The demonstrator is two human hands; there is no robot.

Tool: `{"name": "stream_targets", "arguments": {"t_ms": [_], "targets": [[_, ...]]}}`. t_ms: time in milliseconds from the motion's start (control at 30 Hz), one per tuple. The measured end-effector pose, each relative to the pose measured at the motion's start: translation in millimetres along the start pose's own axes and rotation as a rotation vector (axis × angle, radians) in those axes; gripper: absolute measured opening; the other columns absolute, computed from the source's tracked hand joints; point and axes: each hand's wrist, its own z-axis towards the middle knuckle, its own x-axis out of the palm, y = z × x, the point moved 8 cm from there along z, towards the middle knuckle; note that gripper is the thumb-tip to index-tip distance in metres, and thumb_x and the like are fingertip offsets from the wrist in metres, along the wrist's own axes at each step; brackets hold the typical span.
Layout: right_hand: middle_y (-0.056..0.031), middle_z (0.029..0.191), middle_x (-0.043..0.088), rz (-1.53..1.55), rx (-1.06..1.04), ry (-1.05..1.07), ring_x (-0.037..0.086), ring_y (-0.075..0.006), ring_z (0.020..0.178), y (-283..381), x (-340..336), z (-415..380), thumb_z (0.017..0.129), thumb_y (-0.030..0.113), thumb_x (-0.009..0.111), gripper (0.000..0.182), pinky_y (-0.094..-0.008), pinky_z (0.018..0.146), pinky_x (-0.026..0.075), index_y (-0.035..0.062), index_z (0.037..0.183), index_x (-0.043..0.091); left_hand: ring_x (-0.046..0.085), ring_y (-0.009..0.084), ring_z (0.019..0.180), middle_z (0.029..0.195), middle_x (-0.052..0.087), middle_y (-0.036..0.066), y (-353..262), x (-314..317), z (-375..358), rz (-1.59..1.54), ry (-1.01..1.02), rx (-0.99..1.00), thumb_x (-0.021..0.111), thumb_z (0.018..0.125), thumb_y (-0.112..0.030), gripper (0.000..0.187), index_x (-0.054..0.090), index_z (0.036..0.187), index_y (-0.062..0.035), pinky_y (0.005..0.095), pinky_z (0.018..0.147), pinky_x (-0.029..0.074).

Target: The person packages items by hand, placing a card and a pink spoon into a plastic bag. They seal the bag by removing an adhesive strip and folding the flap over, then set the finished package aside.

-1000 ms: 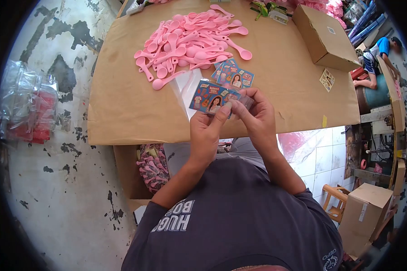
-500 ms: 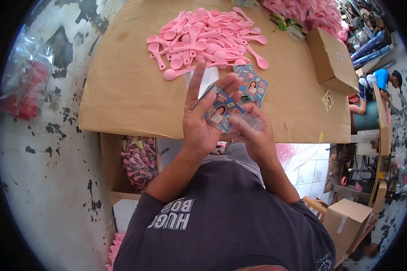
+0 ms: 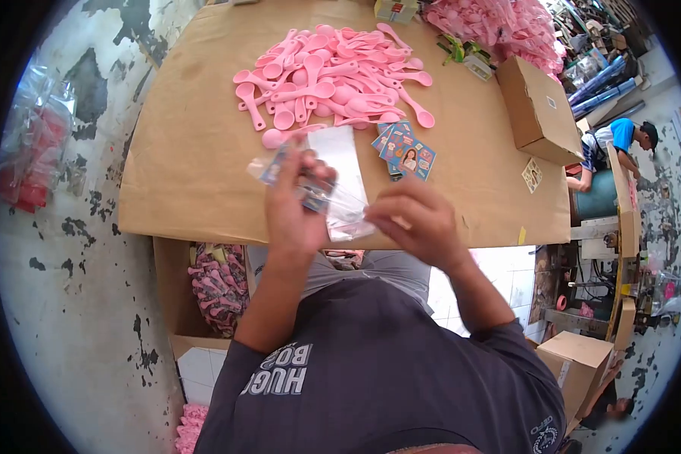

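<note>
My left hand is closed around a blue printed card in clear plastic at the table's front edge. The fingers of my right hand pinch the loose end of that clear plastic, drawn out to the right of the card. Under and behind the plastic lies a stack of white, translucent sleeves. More blue printed cards sit in an overlapping pile to the right of the sleeves. Beyond them, pink spoons form a large heap.
A cardboard box stands on the brown table at the right, near a small flat card. Bagged pink items lie at the back right. Another person bends over at the far right. Below the table's left side is an open box.
My hands have moved apart. The left went left with the card, and the right now pulls at the plastic's end. The view has shifted slightly, and the white sleeves show more fully.
</note>
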Motion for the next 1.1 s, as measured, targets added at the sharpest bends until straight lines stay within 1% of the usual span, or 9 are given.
{"name": "stream_targets", "arguments": {"t_ms": [133, 167, 333, 433, 667, 767, 867, 933, 1100], "targets": [[-0.0074, 0.089, 0.073, -0.11, 0.295, -0.071, 0.066, -0.0148, 0.072, -78, -46, 38, 0.09, 0.008, 0.072, 0.01, -0.0306, 0.059, 0.05, 0.0047, 0.1, 0.073, 0.06, 0.0099, 0.08, 0.087, 0.059, 0.002, -39, -12, 4, -0.054, -0.086, 0.116, 0.06, 0.106, -0.022, 0.024, 0.061, 0.125, -0.0068, 0.0296, 0.084, 0.056], [-0.0055, 0.091, 0.074, -0.159, 0.357, -0.055, 0.066, -0.016, 0.075, -101, -51, 52, 0.094, 0.011, 0.068, 0.011, -0.0318, 0.067, 0.051, 0.005, 0.102, 0.073, 0.062, 0.0099, 0.078, 0.086, 0.062, -0.001, -41, -9, 3, -0.029, -0.086, 0.126, 0.063, 0.105, -0.026, 0.026, 0.061, 0.125, -0.0086, 0.0316, 0.083, 0.056], [-0.0107, 0.107, 0.073, -0.639, 0.129, 0.01, 0.068, -0.0305, 0.097, -215, -39, 83, 0.091, 0.016, 0.07, 0.027, -0.043, 0.083, 0.054, 0.0114, 0.118, 0.068, 0.061, 0.0105, 0.081, 0.089, 0.061, -0.001, -16, 6, -17, 0.097, -0.068, 0.071, 0.061, 0.106, -0.031, 0.033, 0.06, 0.129, -0.0084, 0.0336, 0.086, 0.055], [-0.0114, 0.106, 0.071, -0.761, 0.207, 0.1, 0.066, -0.0308, 0.104, -237, -24, 89, 0.093, 0.022, 0.069, 0.031, -0.0424, 0.086, 0.054, 0.0128, 0.122, 0.064, 0.059, 0.0113, 0.082, 0.089, 0.058, 0.0, -9, 6, -23, 0.108, -0.039, 0.034, 0.061, 0.106, -0.032, 0.035, 0.057, 0.132, -0.0077, 0.0343, 0.088, 0.053], [-0.0117, 0.109, 0.068, -0.616, 0.189, 0.156, 0.066, -0.0311, 0.107, -245, -38, 69, 0.089, 0.016, 0.072, 0.041, -0.044, 0.088, 0.055, 0.0147, 0.127, 0.06, 0.06, 0.0125, 0.084, 0.09, 0.059, 0.002, -26, -17, -21, 0.128, -0.081, 0.092, 0.058, 0.107, -0.027, 0.031, 0.056, 0.13, -0.006, 0.0326, 0.089, 0.054], [-0.0122, 0.105, 0.065, -0.539, 0.138, 0.142, 0.067, -0.0286, 0.095, -212, -59, 64, 0.092, 0.012, 0.069, 0.035, -0.0389, 0.079, 0.054, 0.0129, 0.127, 0.063, 0.06, 0.0132, 0.084, 0.091, 0.059, 0.003, -32, -22, -17, 0.113, -0.082, 0.126, 0.059, 0.107, -0.027, 0.033, 0.054, 0.13, -0.0054, 0.0332, 0.089, 0.054], [-0.0096, 0.105, 0.067, -0.363, 0.273, 0.07, 0.068, -0.0272, 0.092, -175, -85, 58, 0.09, 0.008, 0.07, 0.038, -0.0384, 0.08, 0.055, 0.0114, 0.127, 0.064, 0.061, 0.0142, 0.086, 0.094, 0.059, 0.004, -44, -20, -12, 0.126, -0.07, 0.215, 0.06, 0.107, -0.029, 0.034, 0.054, 0.131, -0.0055, 0.0347, 0.092, 0.053], [-0.0067, 0.1, 0.068, -0.132, 0.368, -0.137, 0.066, -0.0175, 0.082, -146, -105, 43, 0.094, 0.009, 0.069, 0.026, -0.0323, 0.075, 0.053, 0.0072, 0.119, 0.068, 0.061, 0.0155, 0.089, 0.098, 0.059, 0.005, -58, -11, -12, 0.197, -0.062, 0.372, 0.061, 0.106, -0.031, 0.038, 0.053, 0.133, -0.0057, 0.037, 0.097, 0.052], [-0.0037, 0.094, 0.071, 0.311, 0.702, -0.234, 0.065, -0.0094, 0.083, -111, -76, -17, 0.096, 0.01, 0.071, 0.023, -0.027, 0.077, 0.053, 0.0013, 0.117, 0.07, 0.062, 0.0184, 0.097, 0.104, 0.061, 0.007, -69, -4, -4, 0.136, -0.033, 0.469, 0.062, 0.105, -0.034, 0.043, 0.051, 0.135, -0.0055, 0.0429, 0.11, 0.049]]}}
